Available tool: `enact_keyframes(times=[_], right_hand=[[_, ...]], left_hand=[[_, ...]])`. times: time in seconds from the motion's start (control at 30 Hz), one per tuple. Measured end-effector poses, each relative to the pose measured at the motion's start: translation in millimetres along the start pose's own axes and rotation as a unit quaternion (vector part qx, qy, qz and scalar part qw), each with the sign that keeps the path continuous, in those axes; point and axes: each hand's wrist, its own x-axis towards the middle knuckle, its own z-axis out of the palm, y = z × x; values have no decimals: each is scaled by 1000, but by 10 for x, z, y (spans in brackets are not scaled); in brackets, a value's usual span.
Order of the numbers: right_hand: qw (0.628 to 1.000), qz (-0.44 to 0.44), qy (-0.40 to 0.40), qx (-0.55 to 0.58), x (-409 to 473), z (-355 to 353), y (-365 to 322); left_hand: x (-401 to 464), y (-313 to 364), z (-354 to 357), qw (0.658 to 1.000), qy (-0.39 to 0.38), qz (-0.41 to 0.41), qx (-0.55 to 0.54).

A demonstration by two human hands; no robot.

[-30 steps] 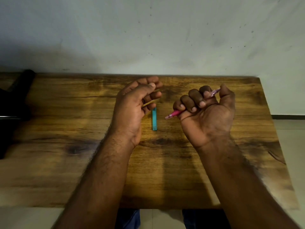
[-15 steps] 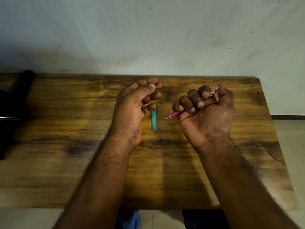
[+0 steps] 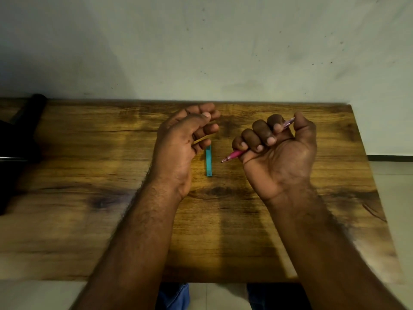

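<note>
My right hand (image 3: 279, 157) is raised palm-up over the wooden table (image 3: 89, 220), its fingers curled round a pink pen (image 3: 234, 155). The pen's tip points left and down; its clear back end sticks out between finger and thumb. A small teal strip (image 3: 209, 161) lies flat on the table between my hands. My left hand (image 3: 181, 144) hovers just left of the strip, fingers loosely curled, holding nothing. Its little finger hangs over the strip's far end.
A black object (image 3: 15, 139) sits at the table's left edge. A pale wall (image 3: 201, 52) stands right behind the table. Tiled floor (image 3: 393, 175) shows to the right, and blue trousers (image 3: 176, 296) below the near edge.
</note>
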Motion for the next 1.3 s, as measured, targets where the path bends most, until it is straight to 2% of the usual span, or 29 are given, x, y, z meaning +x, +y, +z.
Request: enact_keyframes(times=[1.3], right_hand=[[1000,-13,14,-6,7,2,4]], left_hand=[[0,-5,-2,1000,-1,0,-2]])
